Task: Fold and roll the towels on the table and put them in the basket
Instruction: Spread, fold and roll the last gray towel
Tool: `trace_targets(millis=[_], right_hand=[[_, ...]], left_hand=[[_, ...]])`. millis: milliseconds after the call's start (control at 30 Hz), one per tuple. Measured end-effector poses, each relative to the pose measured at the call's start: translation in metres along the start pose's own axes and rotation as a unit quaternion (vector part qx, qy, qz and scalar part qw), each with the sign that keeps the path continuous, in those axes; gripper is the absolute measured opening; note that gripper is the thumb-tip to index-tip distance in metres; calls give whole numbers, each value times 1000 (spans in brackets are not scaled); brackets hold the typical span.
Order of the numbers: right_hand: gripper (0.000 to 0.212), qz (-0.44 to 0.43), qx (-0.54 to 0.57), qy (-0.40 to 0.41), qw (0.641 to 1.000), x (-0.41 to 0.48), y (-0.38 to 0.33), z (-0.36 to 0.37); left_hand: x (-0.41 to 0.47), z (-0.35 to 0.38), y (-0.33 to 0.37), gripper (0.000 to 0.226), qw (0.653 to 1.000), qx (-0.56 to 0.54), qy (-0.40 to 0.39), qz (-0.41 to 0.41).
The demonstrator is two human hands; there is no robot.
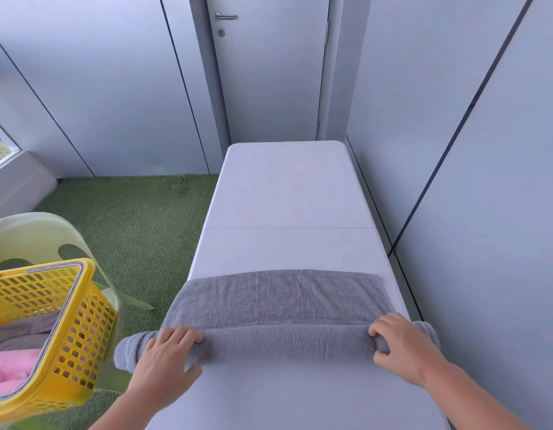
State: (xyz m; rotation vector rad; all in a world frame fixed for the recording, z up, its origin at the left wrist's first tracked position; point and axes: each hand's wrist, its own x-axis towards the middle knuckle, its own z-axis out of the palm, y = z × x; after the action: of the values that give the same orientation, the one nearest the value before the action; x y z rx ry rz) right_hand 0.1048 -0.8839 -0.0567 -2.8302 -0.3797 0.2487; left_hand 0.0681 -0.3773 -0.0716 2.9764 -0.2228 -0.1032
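Fingers [183,335] of left hand [166,363] and right hand [404,347] curled round grey towel [284,339], basket [83,327] beside table [284,197]

I read the towel [281,305] as grey terry cloth w/ fuzzy nap; the table [284,193] looks smooth, matt white plastic. The basket [83,324] is yellow perforated plastic, slight gloss; floor [138,218] is rough green synth turf, door handle [225,17] satin metal.

I've just got the one head cam, wide-angle, looking forward and down along the table [286,187] toward the door [269,82]. Near end sits close under it.
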Motion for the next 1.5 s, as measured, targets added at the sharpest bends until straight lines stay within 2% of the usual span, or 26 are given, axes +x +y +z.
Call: trace_targets(millis=[67,133,233,300,400,467,567,600,700,800,867,933,1000,1200,1300,1400,1433,1500], right_hand=[[38,-10,-26,-23,999,1,2,3],[40,-5,-45,-36,998,3,2,4],[29,2,-59,-34,998,8,-5,-2],[10,10,-63,-48,997,10,-7,-3],[20,37,-32,-76,996,11,-2,-4],[22,28,-48,-78,995,10,-2,-3],[5,18,-48,11,999,9,-2,0],[7,28,-39,33,998,8,-2,1],[18,41,-2,43,998,5,-7,4],[7,10,8,56,998,-2,-14,2],[25,-3,-7,27,1000,-7,-10,3],[43,-16,-47,2,999,-7,-5,5],[45,-8,-64,-24,998,-5,-7,4],[22,15,-69,-59,996,2,-14,-4],[27,27,-69,-75,994,1,-15,-6],[12,47,-51,-16,997,1,-17,-5],[6,56,-39,10,998,0,-17,-2],[16,59,-15,48,997,0,-15,5]], left_hand=[[0,0,0,50,999,17,-29,-5],[2,1,2,51,999,20,-38,-6],[6,1,3,39,999,18,-28,-2],[5,1,2,28,1000,21,-12,6],[4,2,2,14,999,24,22,21],[4,3,1,13,999,22,31,18],[6,3,-1,24,999,2,36,-12],[6,3,0,25,999,-14,44,-19],[2,2,3,20,997,-36,71,-3],[-1,3,2,24,996,-53,67,-4],[-5,1,1,31,998,-37,44,4],[-7,0,1,50,1000,0,5,19],[-6,0,2,55,1000,15,-14,13],[4,6,2,20,999,33,8,14],[6,4,5,13,999,37,26,9],[8,1,7,12,998,33,54,-10],[8,0,8,19,998,23,56,-18],[7,-1,8,33,998,-6,59,-23]])
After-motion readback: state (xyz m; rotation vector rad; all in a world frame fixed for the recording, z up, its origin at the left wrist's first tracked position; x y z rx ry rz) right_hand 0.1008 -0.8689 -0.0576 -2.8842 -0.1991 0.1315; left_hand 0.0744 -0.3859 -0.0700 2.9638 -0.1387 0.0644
